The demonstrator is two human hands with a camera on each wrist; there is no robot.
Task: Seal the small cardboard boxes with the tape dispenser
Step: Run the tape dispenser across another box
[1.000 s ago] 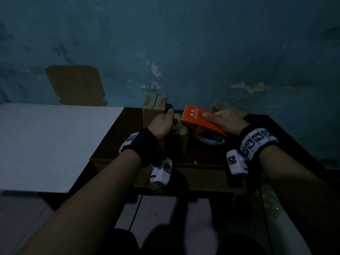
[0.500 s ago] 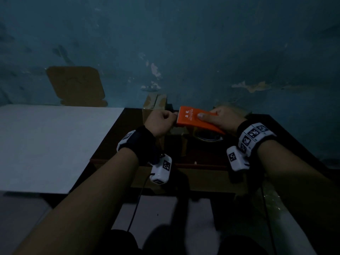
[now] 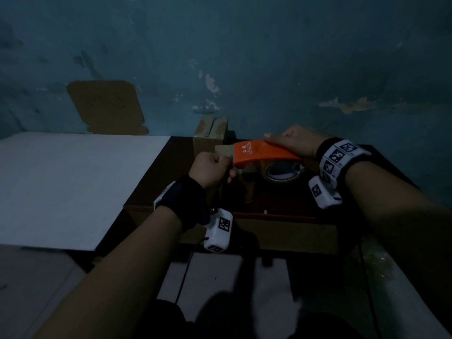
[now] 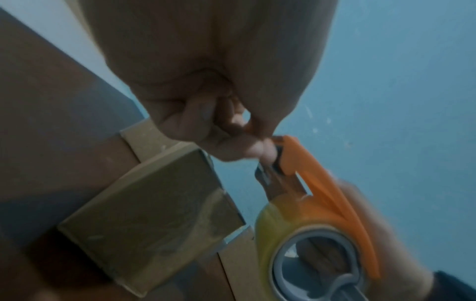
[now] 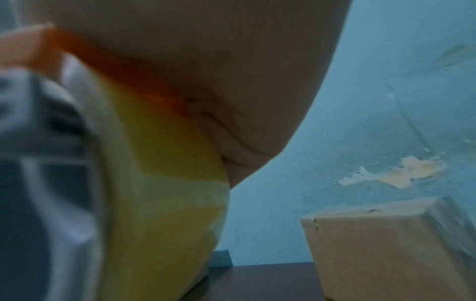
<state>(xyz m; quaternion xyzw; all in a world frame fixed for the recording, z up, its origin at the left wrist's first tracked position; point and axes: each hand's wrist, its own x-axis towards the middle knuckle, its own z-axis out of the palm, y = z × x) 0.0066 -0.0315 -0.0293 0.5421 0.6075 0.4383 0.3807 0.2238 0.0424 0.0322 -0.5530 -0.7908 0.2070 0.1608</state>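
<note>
My right hand (image 3: 289, 142) grips the orange tape dispenser (image 3: 259, 154) from above, palm (image 5: 231, 81) over its yellowish tape roll (image 3: 281, 172). It hovers above a small cardboard box (image 4: 154, 205) that has shiny tape across its top; the head view shows little of this box (image 3: 223, 150). My left hand (image 3: 212, 167) is curled, and its fingertips (image 4: 266, 153) pinch the tape end at the dispenser's front tip (image 4: 283, 160), beside the grey blade. The clear tape itself is hard to make out.
A second small box (image 3: 211, 127) with raised flaps stands at the back of the dark brown table (image 3: 281, 204). Another box (image 5: 399, 248) sits to the right of the roll. A white board (image 3: 73, 182) covers the left, and flat cardboard (image 3: 105, 106) leans on the blue wall.
The dispenser has risen off the box and levelled out, with my right hand moving farther back. My left hand left the box top and closed at the dispenser's front tip.
</note>
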